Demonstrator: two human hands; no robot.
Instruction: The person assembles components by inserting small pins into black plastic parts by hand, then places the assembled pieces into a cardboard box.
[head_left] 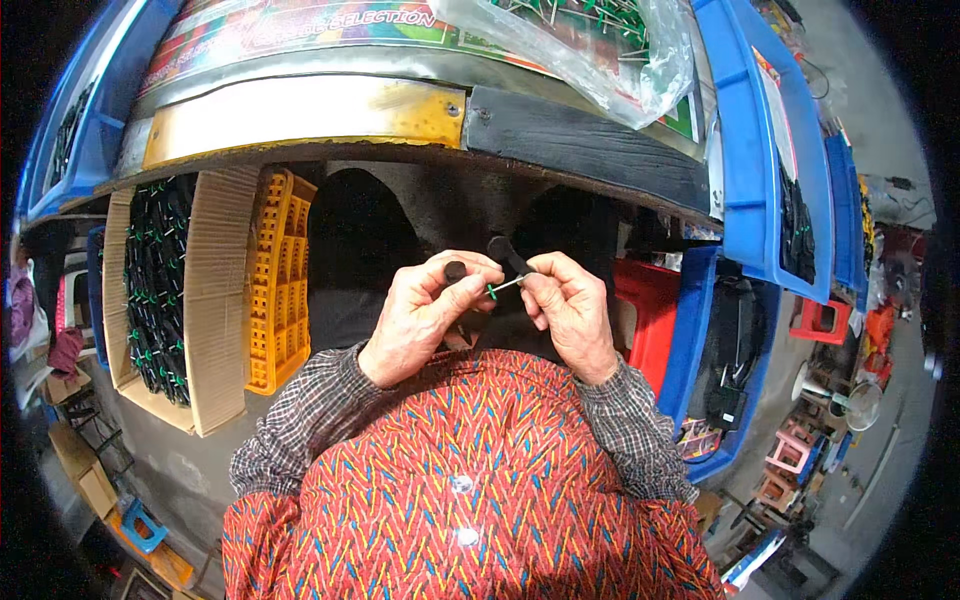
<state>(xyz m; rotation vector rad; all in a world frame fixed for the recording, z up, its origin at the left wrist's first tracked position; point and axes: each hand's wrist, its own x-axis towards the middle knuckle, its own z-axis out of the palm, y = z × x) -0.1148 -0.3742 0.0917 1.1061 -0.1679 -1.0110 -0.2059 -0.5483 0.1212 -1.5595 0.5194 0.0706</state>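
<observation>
Both my hands are raised close together over my lap, just past the table's near edge. My left hand (428, 312) is closed, its thumb and forefinger pinching near a small green collar (491, 292) on a thin metal pin. A dark piece with a round end (455, 270) pokes out between its fingers. My right hand (572, 308) pinches the other end of the metal pin (511, 283), beside a black rounded part (507, 254). Fingers hide whether the pin and the black part are joined. A clear plastic bag (655, 85) on the table holds many green-collared metal pins.
At left stand a cardboard box (218, 300) packed with black, green-tipped parts and a yellow plastic crate (278, 280). Blue bins (745, 140) with black parts sit at the right. Below them are a red stool (648, 310) and another blue bin (690, 335). The table edge (590, 135) runs ahead.
</observation>
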